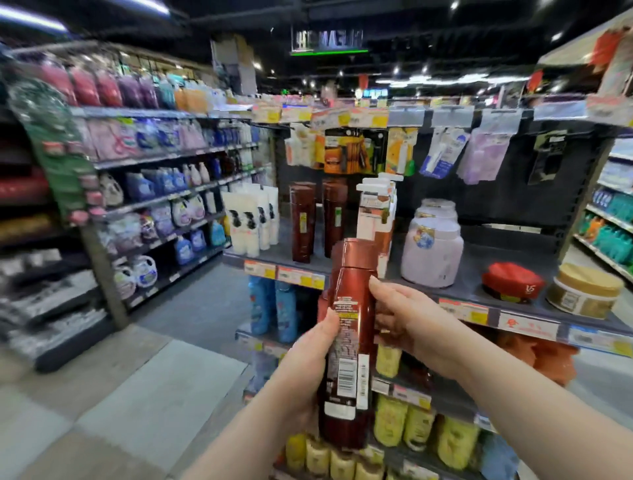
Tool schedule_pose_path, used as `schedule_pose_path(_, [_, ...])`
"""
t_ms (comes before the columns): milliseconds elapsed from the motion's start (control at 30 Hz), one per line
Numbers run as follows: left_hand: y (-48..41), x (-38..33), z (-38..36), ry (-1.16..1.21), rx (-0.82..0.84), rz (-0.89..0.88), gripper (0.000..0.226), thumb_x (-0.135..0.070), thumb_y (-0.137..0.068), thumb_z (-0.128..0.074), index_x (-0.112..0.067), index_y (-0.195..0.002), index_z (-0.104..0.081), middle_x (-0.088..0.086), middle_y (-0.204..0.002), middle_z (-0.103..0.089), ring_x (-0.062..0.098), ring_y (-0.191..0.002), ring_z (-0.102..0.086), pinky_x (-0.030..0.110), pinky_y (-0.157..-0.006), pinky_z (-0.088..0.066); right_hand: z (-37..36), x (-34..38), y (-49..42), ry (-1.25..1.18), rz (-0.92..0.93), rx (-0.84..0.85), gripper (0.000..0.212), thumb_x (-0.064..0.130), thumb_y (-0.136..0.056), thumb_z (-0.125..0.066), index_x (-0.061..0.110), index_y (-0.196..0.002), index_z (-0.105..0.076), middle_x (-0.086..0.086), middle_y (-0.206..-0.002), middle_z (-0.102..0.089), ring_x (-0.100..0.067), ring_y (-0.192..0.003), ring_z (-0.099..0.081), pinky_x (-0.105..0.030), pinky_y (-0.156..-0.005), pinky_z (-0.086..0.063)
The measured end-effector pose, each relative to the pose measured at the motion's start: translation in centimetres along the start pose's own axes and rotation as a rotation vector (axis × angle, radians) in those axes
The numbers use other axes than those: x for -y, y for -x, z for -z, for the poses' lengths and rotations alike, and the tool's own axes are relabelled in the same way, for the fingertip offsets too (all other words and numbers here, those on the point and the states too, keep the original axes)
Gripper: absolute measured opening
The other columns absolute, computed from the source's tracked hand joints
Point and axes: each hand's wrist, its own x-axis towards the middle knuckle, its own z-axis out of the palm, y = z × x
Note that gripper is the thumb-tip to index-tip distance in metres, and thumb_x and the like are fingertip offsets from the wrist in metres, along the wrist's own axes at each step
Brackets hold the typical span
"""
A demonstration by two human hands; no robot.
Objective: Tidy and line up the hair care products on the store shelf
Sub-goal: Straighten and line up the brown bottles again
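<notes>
Dark ceiling with small bright spotlights (454,4); shelves are evenly lit. Heavy motion blur smears the left shelving (51,212); wide-angle distortion bends the edges.

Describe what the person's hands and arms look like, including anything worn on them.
Both arms are bare as far as the frame shows: no sleeves in view. The left hand and right hand wear no gloves, and no rings, watch or bracelets are visible. The fingernails look short and unpainted.
</notes>
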Motion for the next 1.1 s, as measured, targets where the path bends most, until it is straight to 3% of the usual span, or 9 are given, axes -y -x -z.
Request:
schedule_pose_path(133, [0.9, -1.7, 1.4, 0.253, 0.123, -0.011, 0.057, -0.057, -0.075, -0.045, -0.006, -0.083, -0.069, 0.008, -0.068, -0.064, 0.018, -0.052, -0.061, 0.027, -0.047, -0.050, -2.9, 1.2, -1.6, -0.213, -0.040, 0.211, 0.049, 0.053, -0.079, -0.049, 0.010, -0.099, -0.064, 0.000, -0.070, -0.066, -0.014, -0.067, -0.059, -0.032, -0.074, -0.047])
schedule_pose_path(300, [0.2, -3.0, 3.2, 0.374, 0.309, -0.003, 0.059, -0.063, -0.078, -0.045, -0.010, -0.094, -0.067, 0.005, -0.074, -0.064, 0.016, -0.059, -0.062, 0.026, -0.049, -0.051, -5.6, 1.8, -4.1, -0.414, -0.070, 0.373, 0.044, 0.048, -0.081, -0.053, 0.011, -0.097, -0.073, -0.007, -0.085, -0.064, -0.018, -0.073, -0.063, -0.035, -0.079, -0.048])
schedule_pose_path(400, [-0.2, -3.9, 4.4, 0.235, 0.177, 0.000, 0.061, -0.062, -0.077, -0.043, -0.008, -0.086, -0.070, 0.008, -0.072, -0.065, 0.018, -0.057, -0.064, 0.027, -0.046, -0.052, -6.4, 1.9, -5.9, -0.316, 0.039, 0.331, 0.034, 0.038, -0.077, -0.065, 0.011, -0.098, -0.062, -0.005, -0.072, -0.067, -0.024, -0.063, -0.058, -0.037, -0.063, -0.039])
schedule_pose_path(500, [-1.8, -5.3, 5.8, 0.024, 0.043, -0.113, 0.033, -0.032, -0.093, -0.042, -0.009, -0.088, -0.065, 0.008, -0.078, -0.063, 0.009, -0.061, -0.066, 0.024, -0.059, -0.051, -6.9, 2.0, -8.3, -0.147, 0.173, 0.232, 0.037, 0.025, -0.069, -0.070, 0.012, -0.103, -0.060, -0.002, -0.083, -0.071, -0.020, -0.076, -0.069, -0.033, -0.066, -0.052])
schedule_pose_path(633, [-5.5, -6.5, 9.0, -0.158, -0.102, -0.206, 0.034, -0.012, -0.091, -0.052, -0.001, -0.123, -0.052, 0.016, -0.115, -0.065, 0.027, -0.109, -0.061, 0.018, -0.071, -0.052, -7.6, 2.1, -12.4, -0.035, 0.235, 0.030, 0.043, 0.013, -0.067, -0.081, 0.015, -0.105, -0.060, -0.001, -0.095, -0.073, -0.012, -0.090, -0.070, -0.027, -0.079, -0.056])
schedule_pose_path(700, [-7.4, -7.2, 10.1, -0.217, -0.136, -0.267, 0.050, -0.018, -0.067, -0.079, -0.014, -0.112, -0.057, -0.001, -0.094, -0.075, 0.012, -0.091, -0.069, 0.017, -0.065, -0.053, -7.9, 2.4, -14.9, -0.033, 0.268, -0.034, 0.040, 0.011, -0.068, -0.080, 0.016, -0.102, -0.060, 0.000, -0.091, -0.073, -0.010, -0.086, -0.070, -0.025, -0.076, -0.056])
schedule_pose_path(767, [-8.9, -7.3, 11.8, -0.372, -0.181, -0.334, 0.066, -0.025, -0.048, -0.083, -0.029, -0.108, -0.055, -0.017, -0.088, -0.074, -0.001, -0.087, -0.068, 0.014, -0.069, -0.051, -8.2, 2.9, -17.3, -0.004, 0.305, -0.074, 0.039, 0.013, -0.067, -0.082, 0.018, -0.098, -0.059, 0.002, -0.088, -0.072, -0.006, -0.082, -0.069, -0.024, -0.075, -0.056])
schedule_pose_path(900, [-13.3, -9.1, 13.5, -0.465, -0.298, -0.384, 0.063, -0.033, -0.049, -0.079, -0.037, -0.108, -0.059, -0.014, -0.096, -0.073, 0.004, -0.096, -0.066, 0.028, -0.085, -0.053, -8.0, 4.0, -21.7, 0.119, 0.373, -0.116, 0.042, 0.019, -0.063, -0.084, 0.025, -0.096, -0.059, 0.006, -0.087, -0.071, -0.002, -0.080, -0.067, -0.020, -0.075, -0.054])
schedule_pose_path(1100, [-17.7, -10.7, 15.7, -0.415, -0.344, -0.371, 0.043, -0.012, -0.066, -0.080, -0.030, -0.101, -0.064, -0.011, -0.090, -0.073, 0.001, -0.085, -0.067, 0.023, -0.076, -0.051, -5.5, 4.0, -26.8, 0.211, 0.394, -0.093, 0.016, 0.031, -0.083, -0.065, 0.031, -0.097, -0.058, 0.004, -0.092, -0.065, -0.012, -0.090, -0.064, -0.021, -0.075, -0.052])
